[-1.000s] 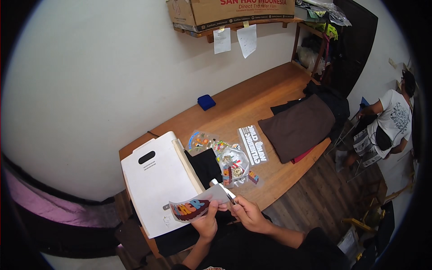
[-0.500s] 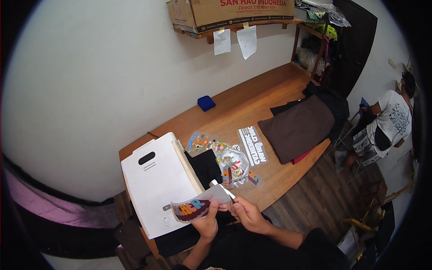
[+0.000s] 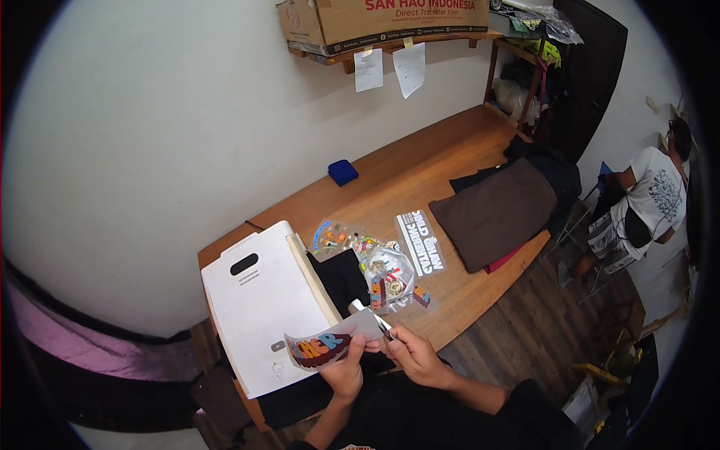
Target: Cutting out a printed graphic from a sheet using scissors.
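Observation:
My left hand (image 3: 346, 377) pinches a curved piece of transfer film (image 3: 324, 347) printed with blue, orange and maroon bubble letters. In my right hand (image 3: 417, 361) is a pair of scissors (image 3: 383, 328), its blades at the film's right edge. A narrow strip of film (image 3: 358, 305) stands up by the blade tips. Beneath and beyond my hands lie a black cloth (image 3: 343, 275) and a pile of colourful printed film pieces (image 3: 390, 274). To the left of them is a white machine (image 3: 262, 300) with an oval handle slot.
A film sheet with white lettering (image 3: 421, 244) lies on the wooden table (image 3: 465, 142). Folded dark garments (image 3: 499, 206) are stacked at the right, and a blue folded cloth (image 3: 343, 172) is near the wall. Above hangs a shelf with a cardboard box (image 3: 405, 26). A person (image 3: 652, 195) sits far right.
The scissor blades look farther apart than before, and my right fingers have shifted slightly. The film stays in nearly the same place in my left hand.

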A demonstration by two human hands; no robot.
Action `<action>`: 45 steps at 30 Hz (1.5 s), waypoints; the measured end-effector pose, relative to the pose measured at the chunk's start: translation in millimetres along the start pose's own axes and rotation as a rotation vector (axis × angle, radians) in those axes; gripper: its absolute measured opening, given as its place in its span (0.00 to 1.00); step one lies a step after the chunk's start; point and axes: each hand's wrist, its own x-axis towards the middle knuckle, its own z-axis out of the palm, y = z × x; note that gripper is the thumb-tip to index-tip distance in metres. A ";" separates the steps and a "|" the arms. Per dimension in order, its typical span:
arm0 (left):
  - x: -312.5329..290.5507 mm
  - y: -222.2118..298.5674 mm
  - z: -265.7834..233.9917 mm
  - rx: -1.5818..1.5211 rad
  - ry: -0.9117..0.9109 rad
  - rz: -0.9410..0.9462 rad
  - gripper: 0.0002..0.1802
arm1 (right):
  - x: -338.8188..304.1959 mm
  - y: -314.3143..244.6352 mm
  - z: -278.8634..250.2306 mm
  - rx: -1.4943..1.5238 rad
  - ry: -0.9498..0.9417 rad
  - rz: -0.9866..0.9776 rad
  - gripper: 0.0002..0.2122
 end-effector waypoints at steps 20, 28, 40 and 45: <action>0.8 -0.6 2.0 -0.008 -0.009 0.018 0.12 | -0.7 4.9 1.5 0.023 0.017 0.005 0.07; 0.6 -2.0 1.1 -0.013 -0.008 0.014 0.13 | 0.7 2.6 -2.9 0.024 0.016 0.019 0.07; 3.2 -1.9 -0.5 0.019 -0.021 -0.007 0.12 | 4.1 -1.1 -2.3 -0.020 0.016 -0.012 0.07; 4.1 -2.0 -1.3 0.022 -0.022 -0.008 0.12 | 5.4 1.8 -1.9 -0.013 0.016 -0.016 0.07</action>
